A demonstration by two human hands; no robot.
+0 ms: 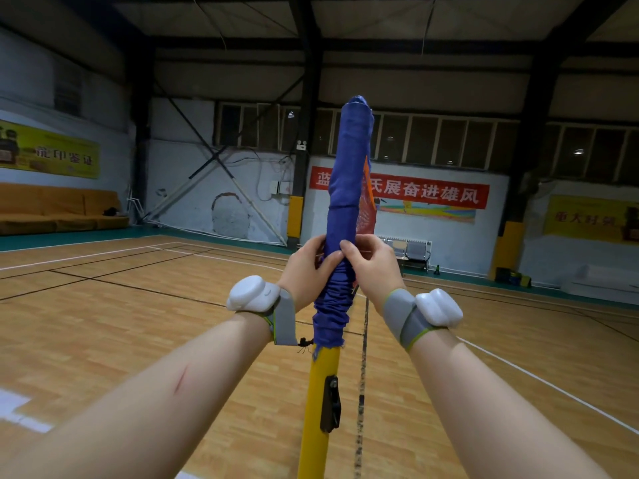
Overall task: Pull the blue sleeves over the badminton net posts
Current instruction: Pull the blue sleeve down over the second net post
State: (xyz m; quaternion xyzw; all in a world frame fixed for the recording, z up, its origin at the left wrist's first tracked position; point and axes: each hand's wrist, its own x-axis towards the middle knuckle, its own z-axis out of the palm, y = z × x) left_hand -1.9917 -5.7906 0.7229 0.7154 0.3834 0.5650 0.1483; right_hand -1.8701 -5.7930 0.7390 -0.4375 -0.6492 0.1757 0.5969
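While both hands meet midway up the wrinkled blue fabric sleeve (349, 188), the left hand (309, 267) closes its grip round the cloth from the left and the right hand (371, 264) pinches it from the right. The sleeve covers the upper part of the upright yellow metal post (320, 409), bunched above its frayed hem, with bare post below, near over the wooden court floor (138, 305).

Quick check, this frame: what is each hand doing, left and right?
Left hand: closed, gripping the blue sleeve on the yellow post.
Right hand: closed, pinching the same sleeve from the other side.
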